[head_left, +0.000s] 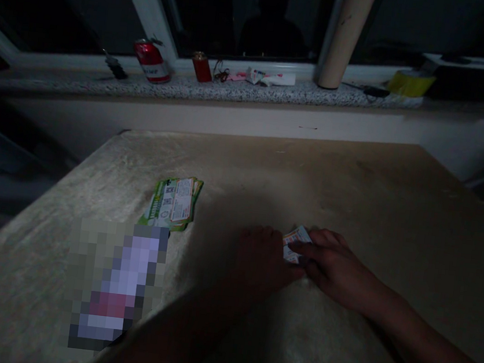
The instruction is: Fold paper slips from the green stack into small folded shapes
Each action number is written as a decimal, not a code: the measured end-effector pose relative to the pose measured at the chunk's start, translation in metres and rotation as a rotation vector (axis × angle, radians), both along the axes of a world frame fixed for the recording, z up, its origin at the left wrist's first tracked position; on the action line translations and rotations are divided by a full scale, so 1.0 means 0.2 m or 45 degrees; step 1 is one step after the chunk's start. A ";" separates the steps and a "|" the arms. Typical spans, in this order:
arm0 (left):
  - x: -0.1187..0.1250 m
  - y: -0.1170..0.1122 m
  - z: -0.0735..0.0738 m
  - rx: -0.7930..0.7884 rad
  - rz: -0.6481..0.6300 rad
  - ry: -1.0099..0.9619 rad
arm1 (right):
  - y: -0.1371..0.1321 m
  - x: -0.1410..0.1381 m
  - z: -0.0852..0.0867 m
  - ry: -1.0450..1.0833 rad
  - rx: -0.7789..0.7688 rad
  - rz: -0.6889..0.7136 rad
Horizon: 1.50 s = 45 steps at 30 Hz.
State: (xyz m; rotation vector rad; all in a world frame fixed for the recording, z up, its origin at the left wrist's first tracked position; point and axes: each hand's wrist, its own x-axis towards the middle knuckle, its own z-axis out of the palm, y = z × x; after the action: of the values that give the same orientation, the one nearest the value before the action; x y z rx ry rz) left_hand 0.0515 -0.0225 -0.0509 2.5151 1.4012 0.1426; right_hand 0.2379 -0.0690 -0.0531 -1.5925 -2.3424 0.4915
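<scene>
1. Dark windows (225,19) cross the frame's top, beyond a dim surface (355,188).
2. Two-handed handling of a small printed card (299,234) seems in hand; moving it calls for steadiness.
3. It lies just right of center, between the right hand (337,268), whose grip pinches it, and the left hand (259,256), whose grip I cannot tell.

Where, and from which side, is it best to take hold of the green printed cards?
Probably pinch the green printed cards at their right edge, coming from the right, where the left hand is: they lie flat and overlapping, with uneven edges there, while a pixelated patch adjoins their near end.
</scene>
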 end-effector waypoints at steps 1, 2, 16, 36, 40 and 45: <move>0.00 0.00 -0.01 0.006 -0.012 -0.009 | 0.00 0.00 0.00 0.003 -0.003 0.003; -0.01 0.00 -0.02 0.014 -0.032 -0.027 | 0.00 0.01 0.00 0.010 -0.006 0.008; -0.14 0.04 -0.06 0.249 -0.418 -0.674 | 0.03 0.05 0.01 0.882 -0.288 0.021; -0.13 0.03 0.00 -0.248 -0.088 -0.243 | 0.12 0.00 -0.10 0.311 0.191 -0.041; -0.13 0.04 -0.01 -0.196 -0.113 -0.186 | 0.12 0.00 -0.09 0.242 0.178 -0.042; -0.14 0.05 -0.02 -0.221 -0.144 -0.263 | 0.10 0.02 -0.08 0.230 0.121 0.018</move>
State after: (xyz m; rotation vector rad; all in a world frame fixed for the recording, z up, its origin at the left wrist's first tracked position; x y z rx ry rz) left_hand 0.0225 -0.0127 -0.0541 2.3547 1.1380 0.2408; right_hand 0.2422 -0.0490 -0.0699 -1.4275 -2.2105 0.4973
